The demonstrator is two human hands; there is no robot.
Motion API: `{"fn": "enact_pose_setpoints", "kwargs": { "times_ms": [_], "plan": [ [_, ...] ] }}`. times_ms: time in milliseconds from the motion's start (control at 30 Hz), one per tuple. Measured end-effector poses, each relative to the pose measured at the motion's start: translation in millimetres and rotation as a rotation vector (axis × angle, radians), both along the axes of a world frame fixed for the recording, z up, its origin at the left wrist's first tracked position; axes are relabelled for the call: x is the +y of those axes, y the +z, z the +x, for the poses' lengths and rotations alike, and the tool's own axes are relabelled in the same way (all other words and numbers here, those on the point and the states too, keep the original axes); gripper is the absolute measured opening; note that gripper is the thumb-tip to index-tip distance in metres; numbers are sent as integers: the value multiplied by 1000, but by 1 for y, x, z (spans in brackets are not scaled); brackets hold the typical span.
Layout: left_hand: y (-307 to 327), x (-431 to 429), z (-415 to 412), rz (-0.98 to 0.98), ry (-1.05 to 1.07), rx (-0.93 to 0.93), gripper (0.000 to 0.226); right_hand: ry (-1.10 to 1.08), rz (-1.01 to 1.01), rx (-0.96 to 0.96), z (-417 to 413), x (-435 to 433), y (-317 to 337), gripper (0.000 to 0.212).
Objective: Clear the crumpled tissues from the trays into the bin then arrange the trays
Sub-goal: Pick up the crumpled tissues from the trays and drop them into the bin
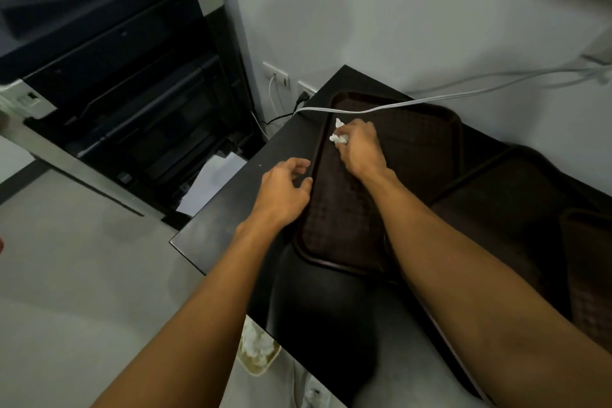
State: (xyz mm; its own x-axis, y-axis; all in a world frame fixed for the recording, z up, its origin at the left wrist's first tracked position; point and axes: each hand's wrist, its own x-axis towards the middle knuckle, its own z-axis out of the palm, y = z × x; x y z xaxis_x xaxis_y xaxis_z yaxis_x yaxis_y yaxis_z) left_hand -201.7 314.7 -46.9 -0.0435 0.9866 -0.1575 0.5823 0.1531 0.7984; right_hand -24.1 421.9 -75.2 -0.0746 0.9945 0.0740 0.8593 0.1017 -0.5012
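My right hand (361,149) has its fingers curled round a crumpled tissue (338,138) at the far-left corner of the tray (414,149). I can't tell whether it's lifted clear of the tray or not.

Key relation: the bin (261,371) is on the floor, back toward me and to the left, below the table (231,209) edge, with tissues already in it. My left hand (284,195) is nearer the bin, but it's loose-fingered and holding nothing, at the tray's left rim. I judge the carry is a right-hand job, pulling back along the tray's long axis, which runs away from me.

A white cable (397,105) crosses the tray's far end, just beyond the tissue. Other trays (513,202) sit to the right, overlapping. There's a printer (116,76) on the left, a grey floor (82,275) and a pale wall (397,10).
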Motion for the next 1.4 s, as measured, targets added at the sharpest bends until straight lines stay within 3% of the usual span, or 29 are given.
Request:
{"fn": "enact_pose_setpoints", "kwargs": {
  "times_ms": [467,933,1133,1400],
  "plan": [
    [2,-50,-14,-23,-1,-29,27,-95,120,240,-10,-101,19,21],
    [-2,-213,-107,59,57,-42,29,-67,83,474,-112,-293,41,16],
    [-24,-291,-156,3,127,-42,33,-22,19,508,-168,-374,17,18],
    [-120,-368,-197,-188,219,3,31,8,-192,459,-199,-437,-81,19]
  ]
}}
